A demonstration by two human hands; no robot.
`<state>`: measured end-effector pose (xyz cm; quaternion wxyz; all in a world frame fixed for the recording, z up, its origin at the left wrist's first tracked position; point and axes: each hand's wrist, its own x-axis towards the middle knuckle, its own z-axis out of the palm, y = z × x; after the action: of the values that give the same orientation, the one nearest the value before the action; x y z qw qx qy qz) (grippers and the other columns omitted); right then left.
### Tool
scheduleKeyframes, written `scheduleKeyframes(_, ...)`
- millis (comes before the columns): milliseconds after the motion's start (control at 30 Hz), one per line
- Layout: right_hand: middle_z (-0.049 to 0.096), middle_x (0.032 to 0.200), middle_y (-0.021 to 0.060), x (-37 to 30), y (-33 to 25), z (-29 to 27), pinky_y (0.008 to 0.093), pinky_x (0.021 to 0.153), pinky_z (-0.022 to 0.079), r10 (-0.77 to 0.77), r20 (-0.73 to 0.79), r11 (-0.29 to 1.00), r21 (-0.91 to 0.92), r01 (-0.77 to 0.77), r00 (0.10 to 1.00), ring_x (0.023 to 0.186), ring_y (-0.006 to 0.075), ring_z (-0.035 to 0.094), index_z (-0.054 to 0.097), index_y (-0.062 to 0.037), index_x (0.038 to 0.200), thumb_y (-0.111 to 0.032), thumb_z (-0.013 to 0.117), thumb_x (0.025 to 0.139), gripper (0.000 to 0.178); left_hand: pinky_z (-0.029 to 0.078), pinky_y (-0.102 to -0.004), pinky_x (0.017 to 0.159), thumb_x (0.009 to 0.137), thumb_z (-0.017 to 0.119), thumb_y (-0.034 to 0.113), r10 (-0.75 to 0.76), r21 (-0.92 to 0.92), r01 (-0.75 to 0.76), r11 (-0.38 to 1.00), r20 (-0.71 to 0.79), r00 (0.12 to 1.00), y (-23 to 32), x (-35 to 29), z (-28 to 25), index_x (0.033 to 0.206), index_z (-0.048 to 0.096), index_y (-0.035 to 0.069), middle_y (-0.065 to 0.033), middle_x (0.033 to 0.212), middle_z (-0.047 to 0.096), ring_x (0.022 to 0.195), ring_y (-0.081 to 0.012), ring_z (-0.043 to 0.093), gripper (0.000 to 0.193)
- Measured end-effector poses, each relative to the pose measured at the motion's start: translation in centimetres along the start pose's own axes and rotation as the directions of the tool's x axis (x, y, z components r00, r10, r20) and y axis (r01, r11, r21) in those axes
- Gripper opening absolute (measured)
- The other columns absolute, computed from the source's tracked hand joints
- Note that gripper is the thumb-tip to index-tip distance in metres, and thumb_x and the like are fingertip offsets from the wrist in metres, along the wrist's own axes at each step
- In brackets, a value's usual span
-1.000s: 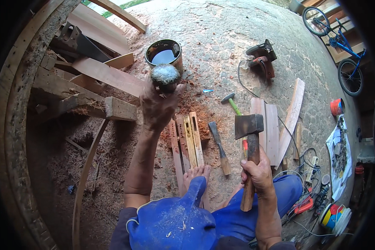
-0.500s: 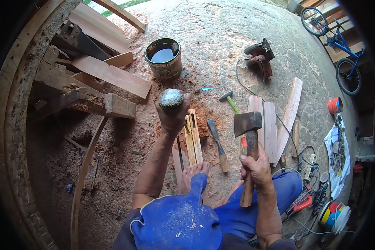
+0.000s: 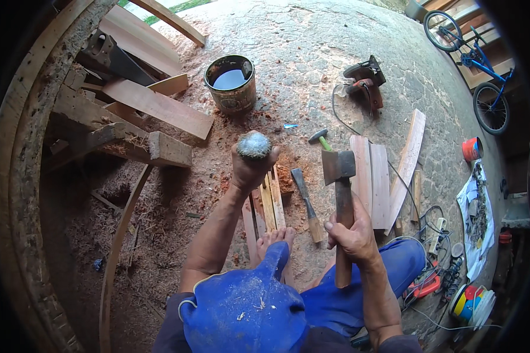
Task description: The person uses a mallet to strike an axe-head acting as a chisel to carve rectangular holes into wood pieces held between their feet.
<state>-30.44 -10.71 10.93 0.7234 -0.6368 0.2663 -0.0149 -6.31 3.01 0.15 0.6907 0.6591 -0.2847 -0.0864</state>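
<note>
My left hand (image 3: 245,170) is wrapped round an upright chisel, its round, battered grey butt end (image 3: 254,145) facing up and its blade hidden below the fist. Beneath it lies a slotted wooden piece (image 3: 271,203), with my bare foot (image 3: 275,238) on its near end. In my right hand (image 3: 355,238) is a hatchet (image 3: 343,203), gripped by its wooden handle with the dark head uppermost. The hatchet stands apart from the chisel. Another chisel (image 3: 307,205) with a wooden handle lies on the floor between my hands.
A bucket of liquid (image 3: 231,100) stands ahead. A green-handled hammer (image 3: 321,138), pale boards (image 3: 371,176) and a corded power tool (image 3: 365,85) lie to the right. Timber and a handsaw (image 3: 109,56) crowd the left. Cables and a red clamp-like tool (image 3: 425,287) lie lower right.
My left hand has shifted slightly right with the chisel. My right hand has brought the hatchet a little left and turned its head slightly.
</note>
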Motion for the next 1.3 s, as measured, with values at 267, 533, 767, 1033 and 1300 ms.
scheduleKeyframes(267,0.069,0.101,0.0207,2.0,-7.7,3.4,0.0418,0.069,0.058,-0.718,0.261,0.354,-0.662,0.661,0.646,0.085,0.0329,0.072,0.029,-0.0041,0.154,-0.004,0.066,0.089,0.074,0.051,-0.0331,0.070,0.080,0.080,0.013,0.242,0.335,-0.238,0.912,0.031,0.970,1.6,-3.0,0.2,0.088,0.064,0.004,-0.0084,0.082,0.066,0.077,-0.0234,0.067,0.020)
scheduleKeyframes(533,0.066,0.098,0.0283,3.9,-7.0,3.2,0.0497,0.075,0.056,-0.527,0.428,0.313,-0.706,0.636,0.734,0.088,0.0440,0.070,0.030,-0.0032,0.152,-0.007,0.061,0.087,0.073,0.054,-0.0337,0.087,0.083,0.079,0.013,0.242,0.163,-0.246,0.956,0.043,0.969,2.1,-2.4,0.2,0.114,0.068,0.003,-0.0069,0.107,0.071,0.098,-0.0174,0.068,0.034)
scheduleKeyframes(767,0.066,0.100,0.0296,4.0,-7.7,4.5,0.0503,0.075,0.056,-0.275,0.415,0.201,-0.857,0.474,0.867,0.088,0.0451,0.069,0.033,-0.0035,0.149,-0.008,0.060,0.087,0.067,0.057,-0.0326,0.084,0.079,0.084,0.012,0.032,0.143,-0.064,0.988,0.214,0.976,2.6,-1.9,-1.8,0.109,0.072,0.003,-0.0092,0.099,0.075,0.090,-0.0167,0.071,0.033)
scheduleKeyframes(1033,0.069,0.105,0.0273,4.1,-2.2,2.5,0.0441,0.084,0.054,-0.297,0.173,0.762,-0.551,0.342,0.939,0.096,0.0392,0.071,0.042,-0.0041,0.145,-0.011,0.064,0.088,0.061,0.049,-0.0397,0.067,0.073,0.082,0.007,0.354,0.078,-0.385,0.920,0.261,0.898,3.4,-11.8,1.2,0.081,0.065,0.007,-0.0078,0.079,0.066,0.069,-0.0270,0.064,0.018)
scheduleKeyframes(1300,0.066,0.126,0.0237,3.8,-1.0,1.3,0.0397,0.101,0.049,-0.239,0.050,0.869,-0.434,0.237,0.970,0.118,0.0306,0.066,0.042,-0.0003,0.147,-0.012,0.070,0.085,0.069,0.056,-0.0364,0.078,0.072,0.070,0.016,0.527,0.099,-0.798,0.595,0.701,0.480,-2.6,-18.1,1.2,0.085,0.065,0.014,-0.0017,0.082,0.062,0.084,-0.0210,0.065,0.014)
